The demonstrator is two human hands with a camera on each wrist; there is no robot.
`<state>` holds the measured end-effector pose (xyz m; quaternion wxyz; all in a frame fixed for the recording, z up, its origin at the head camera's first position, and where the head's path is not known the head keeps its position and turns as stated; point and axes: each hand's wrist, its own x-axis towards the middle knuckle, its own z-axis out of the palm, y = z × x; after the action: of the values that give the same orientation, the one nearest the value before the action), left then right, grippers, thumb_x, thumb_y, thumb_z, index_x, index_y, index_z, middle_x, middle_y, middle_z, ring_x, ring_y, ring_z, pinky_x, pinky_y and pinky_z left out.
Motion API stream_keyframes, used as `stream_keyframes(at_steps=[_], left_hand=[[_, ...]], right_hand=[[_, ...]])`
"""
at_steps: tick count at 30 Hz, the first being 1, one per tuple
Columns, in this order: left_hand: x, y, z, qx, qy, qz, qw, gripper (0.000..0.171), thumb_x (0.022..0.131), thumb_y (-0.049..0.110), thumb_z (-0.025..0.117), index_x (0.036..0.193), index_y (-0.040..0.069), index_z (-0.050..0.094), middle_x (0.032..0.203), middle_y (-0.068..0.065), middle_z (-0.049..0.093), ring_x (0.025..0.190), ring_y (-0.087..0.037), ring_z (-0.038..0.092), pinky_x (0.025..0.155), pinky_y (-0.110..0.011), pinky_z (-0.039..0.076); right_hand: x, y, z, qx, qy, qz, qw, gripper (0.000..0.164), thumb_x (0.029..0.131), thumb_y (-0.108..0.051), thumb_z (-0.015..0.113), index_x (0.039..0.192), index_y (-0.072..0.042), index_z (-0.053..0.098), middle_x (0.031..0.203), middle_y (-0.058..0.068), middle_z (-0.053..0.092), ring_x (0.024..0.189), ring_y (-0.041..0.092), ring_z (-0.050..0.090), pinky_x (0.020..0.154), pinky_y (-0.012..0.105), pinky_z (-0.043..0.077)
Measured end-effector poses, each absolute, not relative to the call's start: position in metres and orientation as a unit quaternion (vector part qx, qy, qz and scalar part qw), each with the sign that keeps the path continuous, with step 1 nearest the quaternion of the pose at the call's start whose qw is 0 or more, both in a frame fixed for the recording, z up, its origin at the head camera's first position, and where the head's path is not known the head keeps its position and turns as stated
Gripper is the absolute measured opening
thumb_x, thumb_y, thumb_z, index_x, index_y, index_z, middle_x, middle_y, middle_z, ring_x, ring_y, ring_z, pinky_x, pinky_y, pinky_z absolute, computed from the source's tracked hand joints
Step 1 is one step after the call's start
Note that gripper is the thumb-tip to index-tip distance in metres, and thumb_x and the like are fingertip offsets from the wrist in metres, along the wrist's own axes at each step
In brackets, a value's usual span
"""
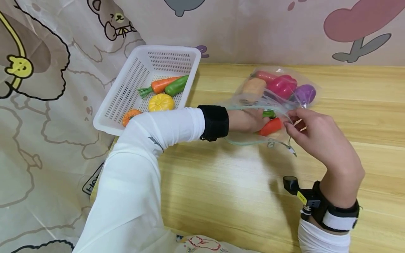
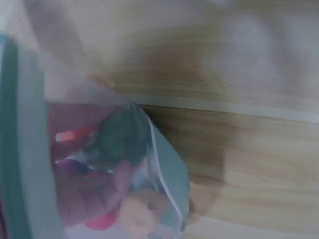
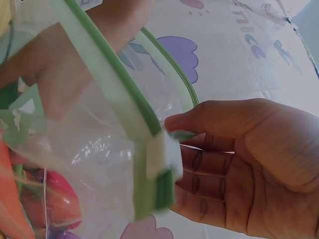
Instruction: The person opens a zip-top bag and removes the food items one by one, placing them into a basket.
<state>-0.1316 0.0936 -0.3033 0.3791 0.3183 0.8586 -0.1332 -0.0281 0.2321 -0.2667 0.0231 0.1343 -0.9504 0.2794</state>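
Bag point(image 3: 102, 164) of clear plastic, green-edged, bright vegetables point(image 1: 281, 86) inside.

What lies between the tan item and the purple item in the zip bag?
In the head view, a magenta bell pepper lies between the tan item and the purple item, seen through the clear zip bag.

"What backs the tabletop point(image 1: 221, 196)?"
"Pale cloth point(image 1: 253, 42), printed at the right with a pink flower-like shape point(image 1: 357, 21) above grey leaves point(image 1: 377, 44)."
"And on the left?"
"Wrinkled cloth point(image 1: 57, 140) bearing a cartoon bear point(image 1: 117, 21) and a yellow animal face point(image 1: 20, 66) on a yellow band point(image 1: 15, 38). The tabletop itself is light, streaked wood grain."
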Motion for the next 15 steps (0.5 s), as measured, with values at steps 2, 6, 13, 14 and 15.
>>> stream_keyframes(at_steps=[2,6,13,14,15], left_hand=[[-0.130,0.094,-0.303,0.371,0.836,-0.207,0.347,0.049,0.100,0.029,0.029,0.146,0.027,0.013,0.128,-0.002,0.038,0.110,-0.013,0.041,0.087,-0.024,0.038],[-0.130,0.090,-0.302,0.383,0.833,-0.223,0.332,0.055,0.096,0.029,0.039,0.142,0.032,0.010,0.107,0.001,0.040,0.096,-0.012,0.043,0.071,-0.020,0.037],[-0.132,0.078,-0.299,0.392,0.840,-0.173,0.333,0.069,0.095,0.030,0.041,0.149,0.033,-0.002,0.085,0.004,0.035,0.077,-0.012,0.039,0.062,-0.021,0.034],[-0.132,0.077,-0.299,0.391,0.840,-0.169,0.336,0.071,0.095,0.029,0.042,0.149,0.032,-0.004,0.084,0.004,0.035,0.076,-0.012,0.039,0.061,-0.021,0.034],[-0.133,0.075,-0.298,0.397,0.838,-0.171,0.333,0.070,0.095,0.027,0.042,0.150,0.029,-0.001,0.086,0.004,0.036,0.076,-0.011,0.039,0.062,-0.021,0.035]], right_hand=[[-0.028,0.232,-0.267,0.134,-0.951,0.278,0.023,0.016,0.085,-0.005,0.061,0.099,0.003,0.062,0.085,0.019,0.066,0.075,0.031,0.063,0.054,0.014,0.043],[-0.029,0.232,-0.267,0.131,-0.951,0.279,0.019,0.017,0.085,-0.006,0.061,0.099,0.002,0.062,0.085,0.019,0.066,0.075,0.031,0.063,0.053,0.015,0.043],[-0.027,0.230,-0.267,0.120,-0.953,0.277,0.021,0.014,0.085,-0.008,0.061,0.097,0.000,0.062,0.084,0.014,0.066,0.076,0.028,0.063,0.054,0.015,0.044],[-0.028,0.231,-0.267,0.123,-0.952,0.278,0.021,0.014,0.085,-0.007,0.061,0.097,0.001,0.062,0.084,0.015,0.066,0.076,0.028,0.063,0.054,0.015,0.044],[-0.028,0.231,-0.267,0.123,-0.952,0.279,0.020,0.014,0.085,-0.007,0.061,0.097,0.001,0.062,0.084,0.015,0.066,0.075,0.028,0.063,0.054,0.014,0.043]])
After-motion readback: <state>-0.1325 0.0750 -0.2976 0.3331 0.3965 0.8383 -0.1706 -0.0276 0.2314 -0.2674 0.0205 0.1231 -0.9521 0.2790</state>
